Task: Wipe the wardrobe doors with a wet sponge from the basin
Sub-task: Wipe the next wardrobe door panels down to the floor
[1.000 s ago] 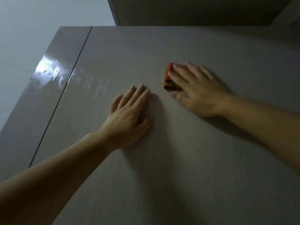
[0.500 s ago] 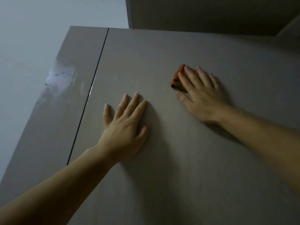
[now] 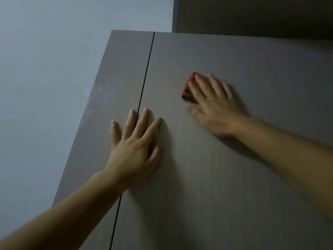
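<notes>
Two grey-brown wardrobe doors fill the view, a wide right door (image 3: 225,177) and a narrow left door (image 3: 111,91), split by a thin dark seam (image 3: 146,73). My left hand (image 3: 137,145) lies flat with spread fingers across the seam. My right hand (image 3: 214,107) presses an orange sponge (image 3: 187,87) against the right door with straight fingers; the thumb lies just below the sponge. Most of the sponge is hidden under the fingers.
A pale wall (image 3: 45,87) runs along the left of the wardrobe. A dark upper section (image 3: 252,13) sits above the doors' top edge. No basin is in view.
Both hands have slid left across the doors. My left hand now spans the seam, and the sponge is closer to it. The shiny reflection on the left door is gone.
</notes>
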### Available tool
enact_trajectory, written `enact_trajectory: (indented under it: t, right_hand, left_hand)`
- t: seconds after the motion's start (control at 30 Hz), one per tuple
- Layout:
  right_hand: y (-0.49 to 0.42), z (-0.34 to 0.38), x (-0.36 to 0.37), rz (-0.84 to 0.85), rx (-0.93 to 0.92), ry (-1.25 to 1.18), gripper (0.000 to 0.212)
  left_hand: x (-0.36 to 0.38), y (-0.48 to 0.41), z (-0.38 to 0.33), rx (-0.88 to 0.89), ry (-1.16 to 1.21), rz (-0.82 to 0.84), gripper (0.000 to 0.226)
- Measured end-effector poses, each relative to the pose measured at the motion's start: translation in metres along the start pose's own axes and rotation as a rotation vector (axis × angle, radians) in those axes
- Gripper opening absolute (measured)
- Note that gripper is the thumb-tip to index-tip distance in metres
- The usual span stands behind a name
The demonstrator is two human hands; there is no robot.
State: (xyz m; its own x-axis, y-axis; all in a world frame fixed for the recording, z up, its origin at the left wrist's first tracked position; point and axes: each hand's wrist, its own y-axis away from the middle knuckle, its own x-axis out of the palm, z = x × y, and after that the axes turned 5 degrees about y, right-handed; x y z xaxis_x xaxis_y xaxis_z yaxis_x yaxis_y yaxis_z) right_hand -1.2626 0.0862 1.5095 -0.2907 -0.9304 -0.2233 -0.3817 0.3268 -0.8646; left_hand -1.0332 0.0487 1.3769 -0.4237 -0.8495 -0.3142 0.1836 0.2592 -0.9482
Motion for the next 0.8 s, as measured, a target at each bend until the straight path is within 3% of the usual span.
enact_trajectory:
  t: [0.13, 0.2, 0.33, 0.4, 0.53, 0.6, 0.73, 0.8]
  right_hand:
    - [0.043, 0.043, 0.007, 0.028, -0.412, 0.055, 0.076]
    - [0.017, 0.038, 0.001, 0.023, -0.343, 0.026, 0.077]
    - [-0.038, 0.039, -0.011, 0.026, -0.025, -0.028, 0.082]
    - [-0.028, 0.066, -0.009, 0.005, -0.094, -0.030, 0.086]
    - [0.009, 0.105, -0.001, 0.022, -0.433, 0.011, 0.077]
    - [-0.015, 0.103, -0.009, 0.022, -0.402, -0.002, 0.075]
    - [-0.090, 0.113, -0.027, 0.018, -0.134, -0.037, 0.069]
    - [-0.093, 0.138, -0.030, 0.006, -0.151, -0.053, 0.069]
  left_hand:
    - [-0.010, 0.010, 0.018, 0.043, 0.050, -0.035, 0.078]
    - [-0.013, 0.018, 0.030, 0.007, 0.046, -0.062, 0.078]
    - [-0.017, 0.035, 0.049, -0.104, 0.012, -0.071, 0.077]
    - [-0.016, 0.043, 0.057, -0.108, 0.008, -0.042, 0.075]
    - [-0.015, 0.047, 0.069, -0.068, 0.042, -0.030, 0.078]
    - [-0.015, 0.052, 0.070, -0.083, 0.056, -0.051, 0.079]
    - [-0.006, 0.082, 0.063, -0.165, 0.057, -0.045, 0.080]
    - [0.003, 0.098, 0.063, -0.180, 0.075, -0.058, 0.079]
